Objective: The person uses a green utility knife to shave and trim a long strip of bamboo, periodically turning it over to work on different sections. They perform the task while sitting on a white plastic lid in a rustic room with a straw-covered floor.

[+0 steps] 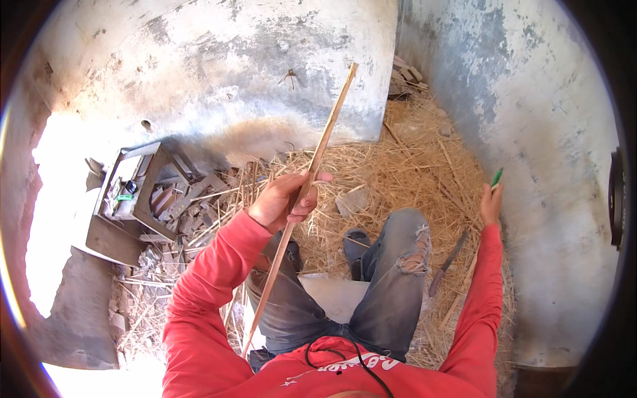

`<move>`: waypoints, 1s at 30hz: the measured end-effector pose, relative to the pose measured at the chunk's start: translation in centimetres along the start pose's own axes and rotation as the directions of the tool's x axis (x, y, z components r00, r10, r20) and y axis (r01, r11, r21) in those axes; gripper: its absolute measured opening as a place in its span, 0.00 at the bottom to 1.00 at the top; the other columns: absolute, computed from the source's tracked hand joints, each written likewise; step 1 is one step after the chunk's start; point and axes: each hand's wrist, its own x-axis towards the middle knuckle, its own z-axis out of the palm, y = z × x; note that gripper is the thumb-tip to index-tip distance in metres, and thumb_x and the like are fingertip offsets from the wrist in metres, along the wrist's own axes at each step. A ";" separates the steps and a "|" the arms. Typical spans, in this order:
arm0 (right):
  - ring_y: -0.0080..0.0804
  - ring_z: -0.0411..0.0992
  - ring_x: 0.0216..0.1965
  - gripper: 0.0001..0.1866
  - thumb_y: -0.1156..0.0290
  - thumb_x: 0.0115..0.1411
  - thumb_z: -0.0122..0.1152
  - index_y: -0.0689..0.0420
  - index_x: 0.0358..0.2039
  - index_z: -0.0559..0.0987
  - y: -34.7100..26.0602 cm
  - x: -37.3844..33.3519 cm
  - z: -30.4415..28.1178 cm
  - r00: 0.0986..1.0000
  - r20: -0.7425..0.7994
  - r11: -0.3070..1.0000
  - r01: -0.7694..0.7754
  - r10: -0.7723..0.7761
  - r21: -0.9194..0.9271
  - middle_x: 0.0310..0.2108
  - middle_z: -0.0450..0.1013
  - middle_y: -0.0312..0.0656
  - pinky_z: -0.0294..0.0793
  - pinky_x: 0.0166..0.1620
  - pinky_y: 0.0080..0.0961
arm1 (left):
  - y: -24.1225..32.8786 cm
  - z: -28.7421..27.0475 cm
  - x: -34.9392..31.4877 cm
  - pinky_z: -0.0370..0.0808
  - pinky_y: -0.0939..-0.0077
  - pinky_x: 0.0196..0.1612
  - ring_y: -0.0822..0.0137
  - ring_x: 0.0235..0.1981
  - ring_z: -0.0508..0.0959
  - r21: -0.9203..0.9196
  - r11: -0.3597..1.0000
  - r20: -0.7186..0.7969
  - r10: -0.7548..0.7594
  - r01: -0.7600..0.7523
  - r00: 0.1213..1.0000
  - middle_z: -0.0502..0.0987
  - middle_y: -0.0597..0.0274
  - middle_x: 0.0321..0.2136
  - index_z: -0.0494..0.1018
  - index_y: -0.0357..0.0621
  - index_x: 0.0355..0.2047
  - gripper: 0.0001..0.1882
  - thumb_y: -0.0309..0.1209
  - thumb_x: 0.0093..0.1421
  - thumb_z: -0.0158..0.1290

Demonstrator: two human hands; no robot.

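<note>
My left hand (pixel 275 202) is closed around the middle of a long, thin wooden strip (pixel 334 118). The strip slants from near my lap up and away to the right. Out to the far right, my right hand (pixel 490 207) grips a slim green object (pixel 497 177) by its lower part; its upper end sticks out above the fingers, too small to identify. A knife (pixel 448 265) with a dark blade and a brown handle lies on the straw between my right knee and my right forearm.
Straw and wood shavings (pixel 411 159) cover the floor around my feet. At the left stands a small frame table (pixel 154 222) with small items on top and scrap wood beside it. Worn plaster walls (pixel 551 219) rise ahead and close on the right.
</note>
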 end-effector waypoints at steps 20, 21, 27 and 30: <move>0.20 0.71 0.29 0.14 0.62 0.61 0.72 0.61 0.37 0.84 -37.2 -4.7 17.4 0.581 0.801 0.747 -0.466 -0.146 0.474 0.27 0.77 0.33 0.69 0.34 0.24 | -8.0 -2.6 7.5 0.77 0.71 0.46 0.69 0.38 0.80 0.297 0.946 -0.116 0.172 -0.131 0.978 0.80 0.53 0.40 0.65 0.34 0.64 0.30 0.47 0.78 0.34; 0.20 0.71 0.28 0.14 0.62 0.61 0.72 0.61 0.37 0.84 -37.0 -4.1 17.6 0.612 0.781 0.721 -0.486 -0.123 0.495 0.27 0.77 0.33 0.69 0.34 0.24 | -8.5 -2.6 7.6 0.77 0.71 0.47 0.69 0.39 0.80 0.442 0.882 -0.108 0.236 -0.166 0.966 0.80 0.52 0.41 0.65 0.34 0.64 0.29 0.47 0.77 0.37; 0.20 0.74 0.29 0.14 0.61 0.64 0.70 0.61 0.38 0.84 -34.9 -1.1 17.8 0.644 0.764 0.702 -0.559 0.031 0.442 0.32 0.81 0.38 0.73 0.36 0.23 | -9.5 -1.6 6.4 0.78 0.74 0.32 0.71 0.24 0.81 0.576 0.818 -0.182 0.136 -0.007 0.974 0.83 0.58 0.30 0.69 0.34 0.56 0.20 0.39 0.74 0.47; 0.22 0.78 0.33 0.16 0.60 0.64 0.70 0.62 0.39 0.84 -35.7 -2.7 17.5 0.572 0.818 0.745 -0.516 -0.068 0.423 0.33 0.82 0.40 0.75 0.41 0.22 | -8.4 -1.2 5.9 0.74 0.77 0.24 0.74 0.16 0.77 0.536 0.842 -0.236 0.083 0.059 0.968 0.82 0.61 0.26 0.69 0.35 0.57 0.19 0.37 0.75 0.45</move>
